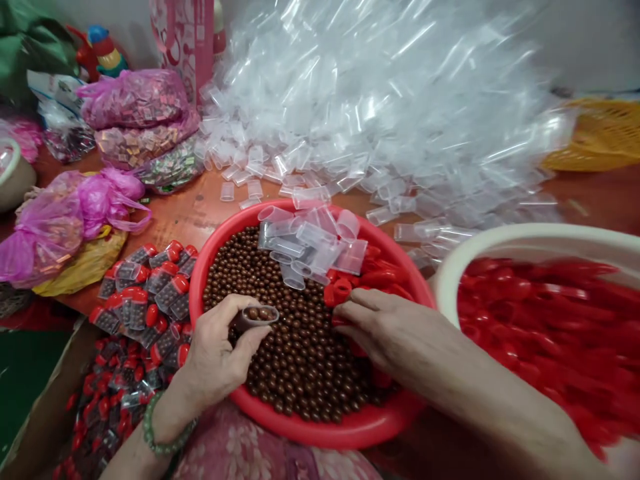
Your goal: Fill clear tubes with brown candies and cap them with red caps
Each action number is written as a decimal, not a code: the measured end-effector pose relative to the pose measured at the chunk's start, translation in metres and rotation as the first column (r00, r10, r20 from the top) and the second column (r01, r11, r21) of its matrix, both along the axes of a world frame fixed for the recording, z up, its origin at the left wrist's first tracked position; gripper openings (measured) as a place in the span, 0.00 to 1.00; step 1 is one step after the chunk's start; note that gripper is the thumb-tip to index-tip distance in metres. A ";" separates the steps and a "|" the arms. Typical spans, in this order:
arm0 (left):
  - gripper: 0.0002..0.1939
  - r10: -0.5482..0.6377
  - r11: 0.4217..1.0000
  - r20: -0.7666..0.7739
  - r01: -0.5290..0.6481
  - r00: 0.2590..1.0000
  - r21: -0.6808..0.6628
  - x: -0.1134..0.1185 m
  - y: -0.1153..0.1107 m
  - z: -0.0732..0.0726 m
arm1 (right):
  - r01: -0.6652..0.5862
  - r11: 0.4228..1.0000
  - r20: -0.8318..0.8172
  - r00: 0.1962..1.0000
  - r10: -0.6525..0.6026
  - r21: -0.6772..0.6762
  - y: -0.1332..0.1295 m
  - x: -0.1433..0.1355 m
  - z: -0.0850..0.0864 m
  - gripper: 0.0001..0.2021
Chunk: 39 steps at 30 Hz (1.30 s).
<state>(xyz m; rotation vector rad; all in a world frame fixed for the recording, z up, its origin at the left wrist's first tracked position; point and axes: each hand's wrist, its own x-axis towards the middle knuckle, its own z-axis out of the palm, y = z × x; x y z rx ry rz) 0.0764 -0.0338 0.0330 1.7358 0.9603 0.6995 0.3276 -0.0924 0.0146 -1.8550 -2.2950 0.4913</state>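
Note:
My left hand (220, 347) grips a clear plastic tube (257, 315), its open end up, with brown balls inside. It is above the left part of a red basin (215, 233) full of brown balls (310, 360). Over the basin's right side, the fingers of my right hand (373, 320) are pressed together at the red caps (383, 273); whatever they hold is hidden. Several empty clear tubes (313, 243) lie on the balls at the back of the basin.
A heap of clear tubes (390, 113) covers the table's back. At right stands a white tub (540, 233) of red caps. Filled, capped tubes (145, 293) pile up at left, near pink bags (135, 100). A yellow net (600, 133) lies far right.

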 end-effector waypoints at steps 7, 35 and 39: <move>0.05 -0.025 0.999 0.011 0.025 1.000 -0.033 0.008 -0.008 0.006 | -0.050 0.997 -0.115 0.992 0.056 0.056 -0.002 -0.014 0.020 0.11; 0.10 0.070 0.862 0.258 0.071 0.964 -0.502 0.024 -0.019 -0.011 | -0.069 0.997 -0.122 0.990 0.066 -0.018 0.007 -0.019 0.008 0.08; 0.20 0.139 0.739 0.408 0.180 0.902 -0.649 0.021 -0.013 -0.011 | -0.158 0.980 -0.119 0.982 0.144 -0.119 0.011 -0.039 0.002 0.10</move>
